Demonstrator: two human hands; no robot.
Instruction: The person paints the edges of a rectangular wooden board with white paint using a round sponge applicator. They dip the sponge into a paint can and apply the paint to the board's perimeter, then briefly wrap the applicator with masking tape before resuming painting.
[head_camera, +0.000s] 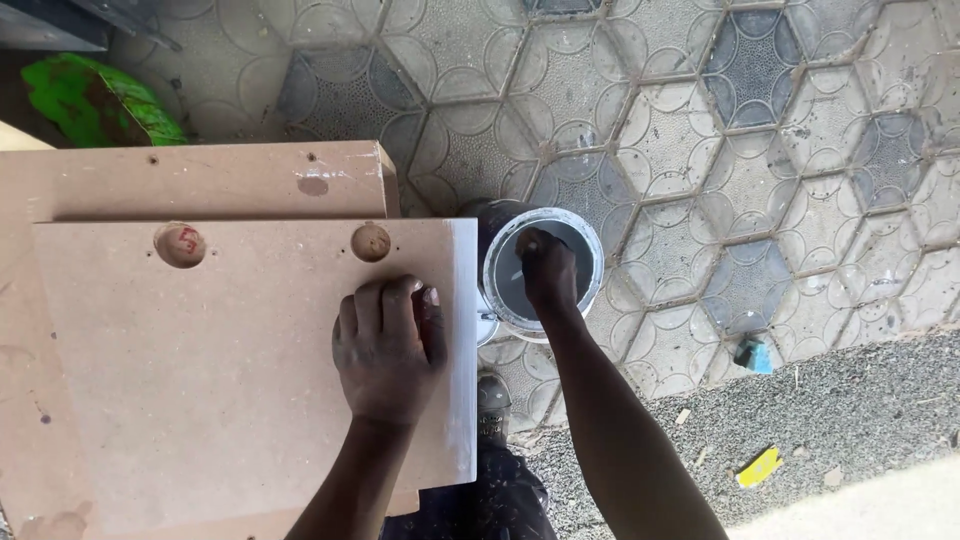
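Observation:
My left hand (388, 345) lies flat, fingers together, pressing on a brown fibreboard panel (220, 380) near its white-painted right edge (462, 350). The panel has two round recesses near its far edge and rests on a larger board (200, 180). My right hand (548, 268) reaches down into an open paint can (592, 262) with a white-smeared rim that stands on the floor just right of the panel. Its fingers are closed around something inside the can; what it is cannot be made out.
Patterned hexagonal floor tiles (700, 120) cover the ground, with a gravel strip (850, 400) nearer me. A green object (95, 100) lies at the far left. A small blue scrap (752, 354) and a yellow scrap (758, 467) lie on the ground to the right.

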